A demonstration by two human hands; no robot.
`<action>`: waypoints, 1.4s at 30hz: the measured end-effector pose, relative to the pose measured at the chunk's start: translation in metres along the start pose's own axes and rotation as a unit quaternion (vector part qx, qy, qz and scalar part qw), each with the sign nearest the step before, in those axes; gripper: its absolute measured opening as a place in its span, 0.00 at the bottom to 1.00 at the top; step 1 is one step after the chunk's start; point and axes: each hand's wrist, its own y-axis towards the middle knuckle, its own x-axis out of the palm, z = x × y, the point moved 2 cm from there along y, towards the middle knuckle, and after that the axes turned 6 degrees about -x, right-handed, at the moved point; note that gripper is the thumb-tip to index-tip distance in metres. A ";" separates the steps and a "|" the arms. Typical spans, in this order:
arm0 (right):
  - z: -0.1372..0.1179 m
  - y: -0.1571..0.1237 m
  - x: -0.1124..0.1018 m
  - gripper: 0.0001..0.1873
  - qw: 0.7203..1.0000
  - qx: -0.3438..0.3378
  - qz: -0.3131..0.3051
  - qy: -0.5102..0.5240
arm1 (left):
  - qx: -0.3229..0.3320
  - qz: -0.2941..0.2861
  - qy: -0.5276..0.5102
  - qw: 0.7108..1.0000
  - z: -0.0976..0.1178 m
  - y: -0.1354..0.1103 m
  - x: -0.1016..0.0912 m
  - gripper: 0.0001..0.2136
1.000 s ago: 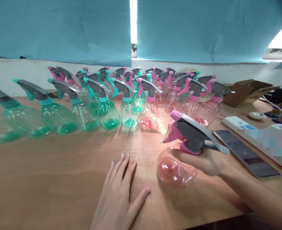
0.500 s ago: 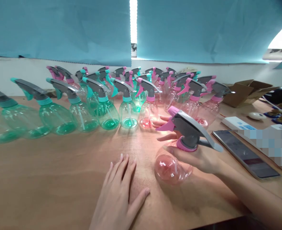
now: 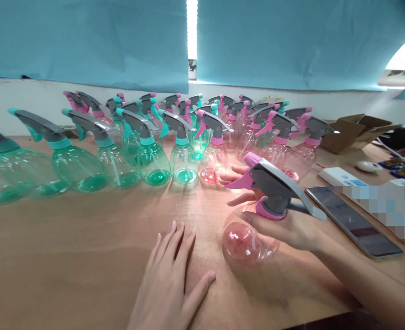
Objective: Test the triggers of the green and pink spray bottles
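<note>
My left hand (image 3: 168, 275) lies flat on the wooden table with its fingers stretched out and nothing in it. My right hand (image 3: 292, 227) is around the upper body of a clear pink spray bottle (image 3: 249, 247), just under its collar, with the thumb in front and the other fingers partly hidden behind. The bottle has a grey head with a pink nozzle and trigger, pointing left. Closest behind that hand stands another pink spray bottle (image 3: 207, 160). Beside it is a green spray bottle (image 3: 184, 162) with a turquoise collar and trigger.
Several green and pink spray bottles (image 3: 82, 165) stand in rows across the back of the wooden table (image 3: 68, 256). To the right are a phone (image 3: 353, 222), a white power strip (image 3: 343, 176), a white mouse (image 3: 368, 166) and an open cardboard box (image 3: 350, 133). Blue curtains (image 3: 85, 41) hang behind.
The head of the pink spray bottle in my right hand has shifted slightly to the right. My left hand stays flat in the same place.
</note>
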 end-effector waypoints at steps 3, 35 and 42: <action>0.002 -0.002 0.000 0.31 1.000 0.010 -0.001 -0.010 | 0.001 0.004 -0.003 1.000 0.000 0.001 0.000 0.29; -0.009 0.002 -0.007 0.12 0.998 -0.013 -0.022 0.060 | 0.011 0.020 -0.007 1.000 0.002 0.004 -0.005 0.27; -0.014 0.003 -0.009 0.11 0.998 -0.037 -0.028 0.034 | 0.007 0.018 -0.002 1.000 0.001 0.002 -0.006 0.26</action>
